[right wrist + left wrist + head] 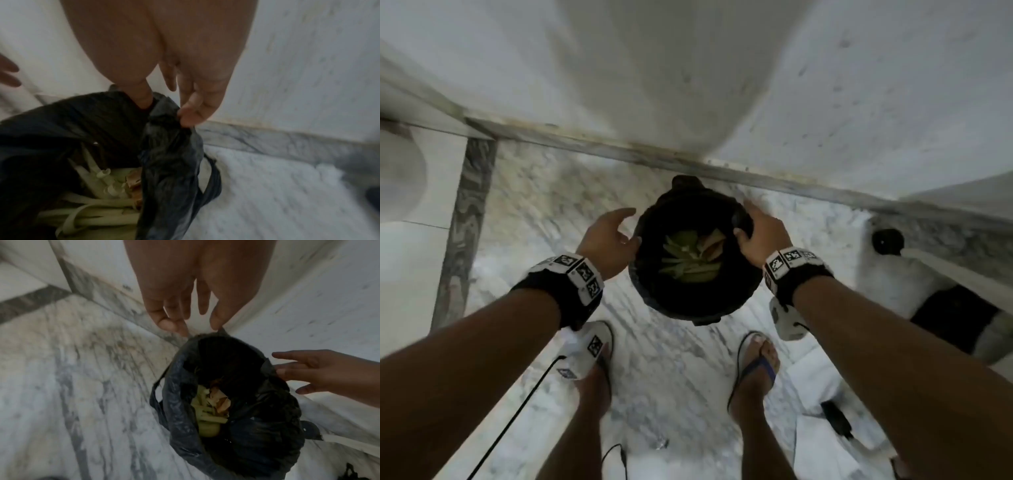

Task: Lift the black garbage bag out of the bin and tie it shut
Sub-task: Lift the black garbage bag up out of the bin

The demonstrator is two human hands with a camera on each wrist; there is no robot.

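Observation:
A round dark bin point(681, 313) stands on the marble floor by the wall, lined with the black garbage bag point(654, 236). Green peelings and brown scraps point(691, 257) lie inside the bag. My right hand point(753, 229) is at the bag's right rim; in the right wrist view the thumb point(144, 97) goes inside the edge and curled fingers point(189, 113) pinch the bag's plastic point(170, 154). My left hand point(616, 236) hovers at the left rim with relaxed, spread fingers point(170, 324) and holds nothing. A loose bag handle point(154, 399) droops over the side.
A white wall point(688, 68) with a marble skirting runs right behind the bin. My two feet in sandals point(755, 363) stand just in front of it. A black object point(887, 241) and dark things lie at the right, and a black cable point(517, 411) trails on the floor.

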